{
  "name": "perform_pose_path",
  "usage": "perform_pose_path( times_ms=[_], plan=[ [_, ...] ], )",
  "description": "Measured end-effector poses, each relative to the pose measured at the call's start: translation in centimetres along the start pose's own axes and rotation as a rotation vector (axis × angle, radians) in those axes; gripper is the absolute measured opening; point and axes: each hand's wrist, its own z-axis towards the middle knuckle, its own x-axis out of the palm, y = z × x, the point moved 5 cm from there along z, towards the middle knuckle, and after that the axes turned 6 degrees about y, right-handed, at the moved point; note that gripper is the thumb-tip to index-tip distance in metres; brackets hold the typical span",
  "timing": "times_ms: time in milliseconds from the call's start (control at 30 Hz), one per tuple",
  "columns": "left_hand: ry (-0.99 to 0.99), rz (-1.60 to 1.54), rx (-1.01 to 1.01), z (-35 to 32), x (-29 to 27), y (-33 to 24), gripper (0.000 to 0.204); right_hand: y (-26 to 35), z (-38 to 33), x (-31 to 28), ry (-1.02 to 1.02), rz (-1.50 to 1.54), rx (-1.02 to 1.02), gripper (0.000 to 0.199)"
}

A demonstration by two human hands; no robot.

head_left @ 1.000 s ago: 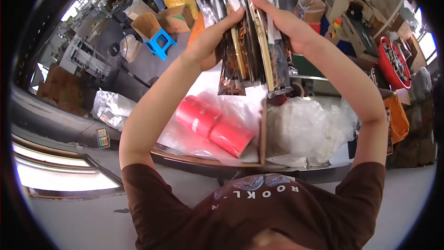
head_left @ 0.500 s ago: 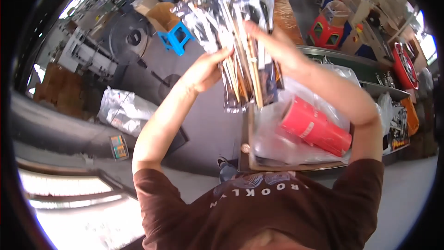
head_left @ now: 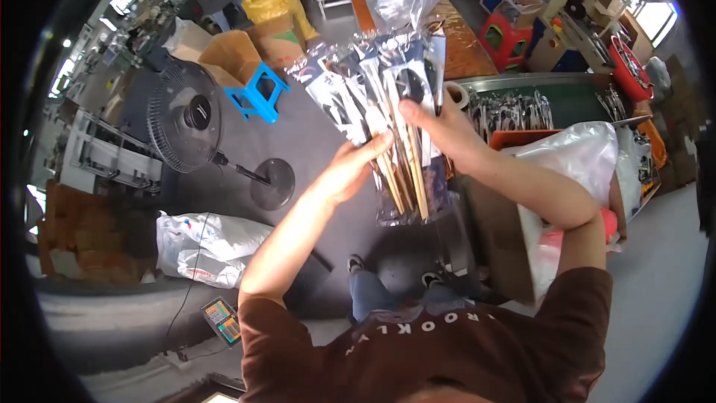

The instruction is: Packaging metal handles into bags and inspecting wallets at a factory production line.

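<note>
Two hands, left hand (head_left: 352,168) and right hand (head_left: 451,134), clamp plastic packets (head_left: 391,93), now swung away from the box (head_left: 501,235) to above the floor (head_left: 328,235), still being carried.

The left hand (head_left: 352,170) and right hand (head_left: 449,134) grip a bundle of clear packets (head_left: 406,168) holding long pale sticks, thumbs on top, above the grey floor (head_left: 309,134). A standing fan (head_left: 197,112) and blue stool (head_left: 262,110) are to the left; at right, a carton (head_left: 501,233) with clear plastic (head_left: 585,148) sits partly under the right forearm.
</note>
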Motion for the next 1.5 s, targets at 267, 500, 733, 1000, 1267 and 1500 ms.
perform_pose_path(
  times_ms=[267, 500, 733, 1000, 1267, 1500],
  plan=[
    [-0.067, 0.35, -0.393, -5.7, -13.6, 3.3, 0.064, -12.9, 0.5, 9.5, 0.234, 0.328, 0.529, 0.048],
    [-0.088, 0.178, -0.202, -0.5, -24.5, 8.2, 0.066, -33.6, 3.3, 12.8, -0.034, 0.582, 0.868, 0.058],
    [-0.171, 0.466, 0.042, 18.0, -33.9, -6.8, 0.062, -27.6, 33.0, 8.5, 0.184, 0.903, 0.513, 0.059],
    [-0.266, 0.324, 0.294, 36.4, -52.9, -11.0, 0.071, -35.6, 61.0, 5.7, 0.292, 0.599, 0.604, 0.067],
    [-0.12, 0.32, -0.117, 64.9, -62.7, -28.4, 0.043, -39.0, 89.2, -4.2, 0.026, 0.699, 0.44, 0.064],
    [0.094, 0.621, -0.28, 89.9, -68.8, -34.2, 0.063, -46.4, 104.5, -16.3, -0.392, 0.763, 0.401, 0.06]
  ],
)
